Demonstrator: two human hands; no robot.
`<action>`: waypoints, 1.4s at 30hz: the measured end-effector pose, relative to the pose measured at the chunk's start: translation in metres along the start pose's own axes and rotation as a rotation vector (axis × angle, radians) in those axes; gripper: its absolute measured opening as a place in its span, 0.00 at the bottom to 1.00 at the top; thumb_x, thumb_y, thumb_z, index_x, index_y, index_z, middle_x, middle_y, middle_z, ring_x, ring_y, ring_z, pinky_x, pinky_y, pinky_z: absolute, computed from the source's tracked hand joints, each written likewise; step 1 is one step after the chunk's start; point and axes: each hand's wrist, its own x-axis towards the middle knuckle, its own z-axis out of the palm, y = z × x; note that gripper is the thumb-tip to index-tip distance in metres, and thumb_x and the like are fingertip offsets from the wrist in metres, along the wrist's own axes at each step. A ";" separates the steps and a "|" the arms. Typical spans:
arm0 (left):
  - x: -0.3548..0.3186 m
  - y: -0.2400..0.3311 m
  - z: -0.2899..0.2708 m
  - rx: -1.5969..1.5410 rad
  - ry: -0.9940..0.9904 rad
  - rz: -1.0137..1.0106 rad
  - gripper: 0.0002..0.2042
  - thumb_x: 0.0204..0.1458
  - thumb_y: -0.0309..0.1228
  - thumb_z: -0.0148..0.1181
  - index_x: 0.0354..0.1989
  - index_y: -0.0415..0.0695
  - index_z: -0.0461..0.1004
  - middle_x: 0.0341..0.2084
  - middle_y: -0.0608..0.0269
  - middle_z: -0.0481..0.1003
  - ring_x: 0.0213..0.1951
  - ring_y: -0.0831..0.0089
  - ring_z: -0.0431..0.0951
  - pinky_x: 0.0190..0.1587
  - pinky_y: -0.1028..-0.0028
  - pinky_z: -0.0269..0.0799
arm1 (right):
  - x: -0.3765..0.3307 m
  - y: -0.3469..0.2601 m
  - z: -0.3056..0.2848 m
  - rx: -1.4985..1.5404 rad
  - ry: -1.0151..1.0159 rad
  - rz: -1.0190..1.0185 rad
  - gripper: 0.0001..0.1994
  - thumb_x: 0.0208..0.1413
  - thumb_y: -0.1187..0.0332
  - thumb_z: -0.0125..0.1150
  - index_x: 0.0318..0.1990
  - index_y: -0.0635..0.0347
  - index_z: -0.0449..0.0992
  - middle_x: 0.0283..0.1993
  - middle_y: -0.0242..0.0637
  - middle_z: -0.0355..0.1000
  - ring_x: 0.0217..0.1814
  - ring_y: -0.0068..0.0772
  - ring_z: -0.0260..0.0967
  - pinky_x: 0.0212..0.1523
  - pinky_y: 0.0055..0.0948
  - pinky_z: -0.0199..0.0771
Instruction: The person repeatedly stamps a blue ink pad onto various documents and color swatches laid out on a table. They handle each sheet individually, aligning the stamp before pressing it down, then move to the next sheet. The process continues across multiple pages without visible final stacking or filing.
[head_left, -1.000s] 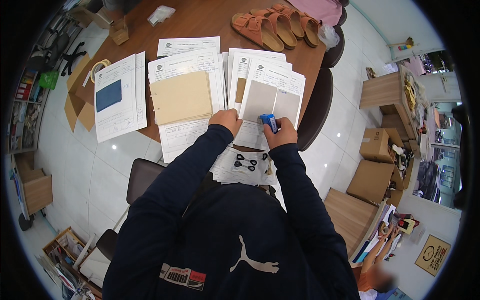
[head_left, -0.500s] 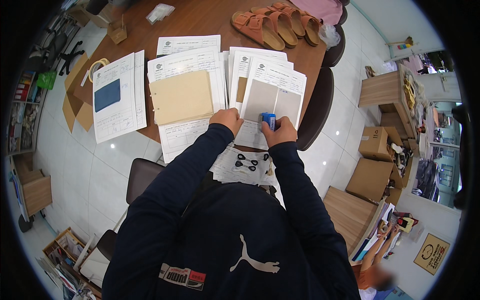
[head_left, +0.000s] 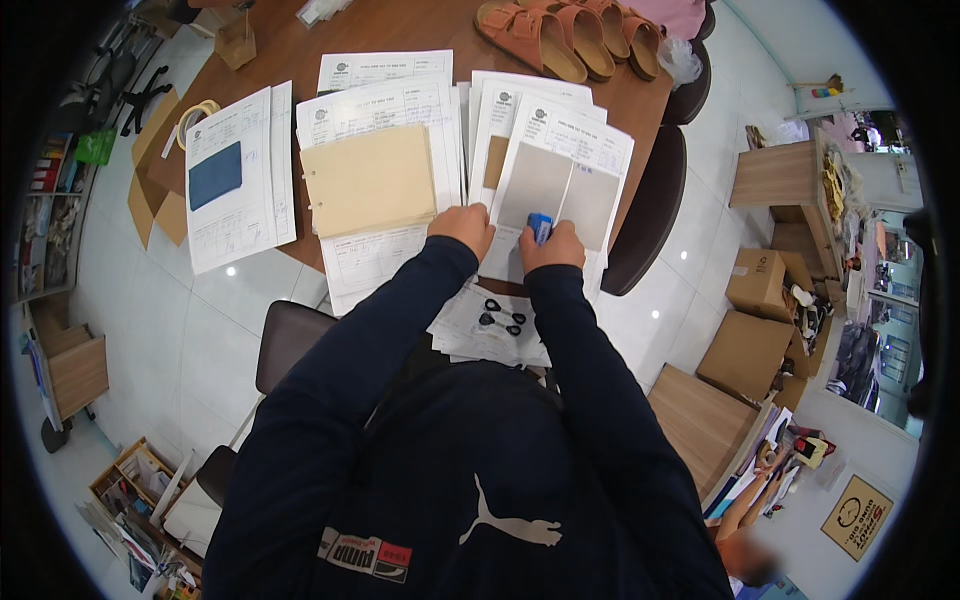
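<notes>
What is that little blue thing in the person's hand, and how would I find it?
Look at the brown wooden table covered in white paper sheets. On the sheet with two grey swatches, the right hand grips a small blue block and presses it onto the paper. It is the only bright blue thing held by a hand.

Centre of frame: right hand point(head_left: 552, 245) grips a small blue object point(head_left: 540, 226), pressed onto a printed sheet bearing two grey swatches point(head_left: 560, 190). Left hand point(head_left: 462, 228) rests flat just beside it, on the lower edge of the papers. Left of centre, a tan card swatch point(head_left: 370, 182) lies on another sheet; further left, a sheet with a blue swatch point(head_left: 215, 176). Top of frame: tan sandals point(head_left: 560, 30) on the brown bench point(head_left: 400, 25). Tape roll point(head_left: 196, 112) at upper left.
</notes>
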 end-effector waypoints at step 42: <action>-0.026 -0.101 -0.160 -0.816 0.863 0.000 0.25 0.54 0.27 0.62 0.59 0.33 0.64 0.41 0.58 0.76 0.42 0.75 0.75 0.48 0.75 0.72 | 0.026 0.144 -0.092 1.263 -0.059 0.163 0.26 0.60 0.44 0.47 0.54 0.56 0.65 0.44 0.42 0.73 0.35 0.40 0.75 0.28 0.34 0.79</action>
